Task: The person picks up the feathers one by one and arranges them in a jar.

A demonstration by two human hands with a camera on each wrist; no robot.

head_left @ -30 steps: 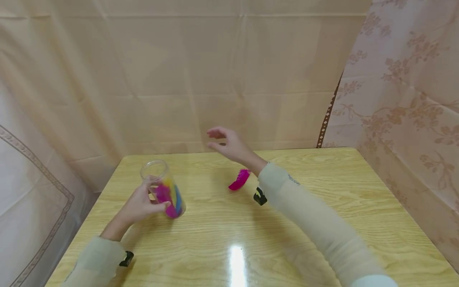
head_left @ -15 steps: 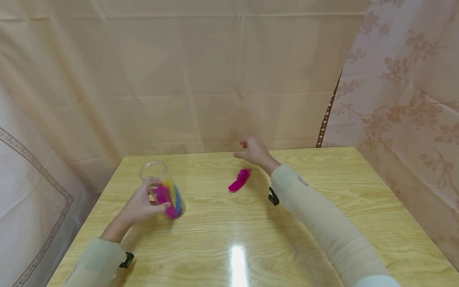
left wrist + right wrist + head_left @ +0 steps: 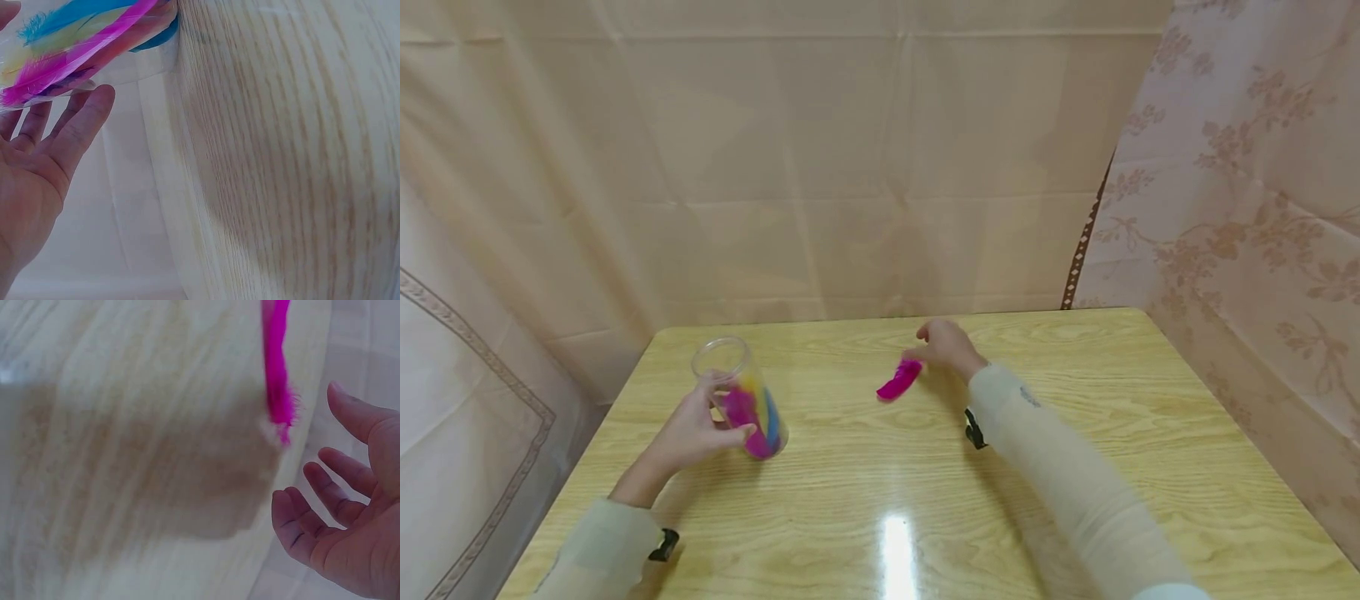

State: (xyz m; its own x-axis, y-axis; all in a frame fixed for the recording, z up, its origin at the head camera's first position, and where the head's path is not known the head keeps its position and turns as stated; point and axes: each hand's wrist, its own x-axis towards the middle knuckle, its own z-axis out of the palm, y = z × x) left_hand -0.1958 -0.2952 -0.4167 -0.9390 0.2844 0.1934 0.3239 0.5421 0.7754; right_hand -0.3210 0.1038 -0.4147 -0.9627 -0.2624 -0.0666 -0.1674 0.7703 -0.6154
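My left hand (image 3: 688, 427) grips a clear jar (image 3: 730, 360) around its side, at the left part of the table. Inside it, the left wrist view shows pink (image 3: 78, 55), blue (image 3: 78, 26) and pale yellow feathers. A single magenta feather (image 3: 897, 382) lies on the tabletop to the right of the jar. Just behind and right of that feather is my right hand (image 3: 949, 346), its fingertips overlapping the feather's far end in the head view. In the right wrist view, the thumb and loosely bent fingers stand apart, with the feather (image 3: 275, 369) beyond the thumb tip.
The light wooden table (image 3: 850, 483) has its far edge close behind my right hand. A beige curtain (image 3: 850, 167) hangs behind it, and a floral cloth (image 3: 1247, 183) hangs on the right. Black wrist bands (image 3: 976, 429) show under both sleeves.
My right hand has moved right from above the far edge, then down toward the magenta feather's far end. The left hand and jar have stayed in place.
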